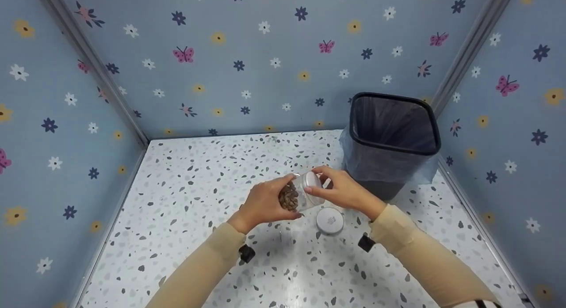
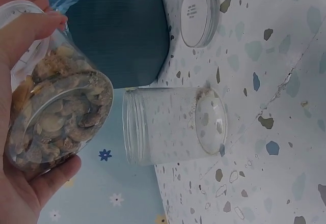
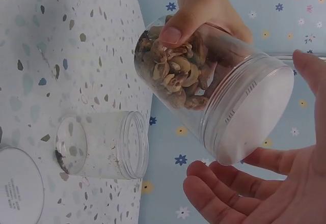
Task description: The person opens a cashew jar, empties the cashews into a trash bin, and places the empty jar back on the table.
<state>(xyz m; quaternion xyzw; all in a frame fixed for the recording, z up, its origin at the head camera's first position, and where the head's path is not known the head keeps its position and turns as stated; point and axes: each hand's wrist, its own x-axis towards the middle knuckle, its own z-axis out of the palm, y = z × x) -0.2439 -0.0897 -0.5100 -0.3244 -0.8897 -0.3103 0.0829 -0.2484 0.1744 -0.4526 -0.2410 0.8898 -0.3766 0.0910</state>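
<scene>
A clear jar (image 3: 178, 79) with a white lid (image 3: 254, 114) holds brown, wrinkled dried pieces that look like nuts or dried mushrooms. My left hand (image 1: 264, 199) grips this jar round its body, tilted above the table, lid end towards the right. Around the lid spread the fingers of my right hand (image 1: 345, 191), the thumb on one side; whether they touch it I cannot tell. Below stands a second clear jar (image 2: 173, 127) without a lid, a few dark crumbs at its bottom. A loose white lid (image 1: 330, 220) lies flat on the table near it.
A dark bin (image 1: 384, 166) lined with a bluish bag stands at the back right, close behind my right hand. Flower-patterned panels (image 1: 274, 47) enclose the speckled white table (image 1: 190, 184) at the back and both sides.
</scene>
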